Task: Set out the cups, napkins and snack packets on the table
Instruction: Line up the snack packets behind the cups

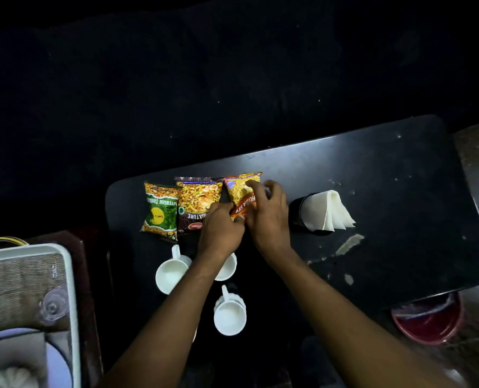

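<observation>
Three snack packets lie in a row on the black table (386, 191): a green one (161, 211) at the left, a dark maroon one (197, 200) in the middle, and an orange one (239, 189) at the right. My left hand (221, 231) and my right hand (269, 217) both grip the orange packet at its near edge. Three white cups stand nearer to me: one (171, 274) at the left, one (228, 266) partly under my left wrist, one (229, 315) in front. White napkins (328, 210) stick out of a black holder (297, 211) just right of my right hand.
A white tray (64, 264) with a woven mat, an upturned glass (53, 305) and dishes sits at the left on a side surface. A red bowl (428, 320) rests below the table's right near corner. The background is dark.
</observation>
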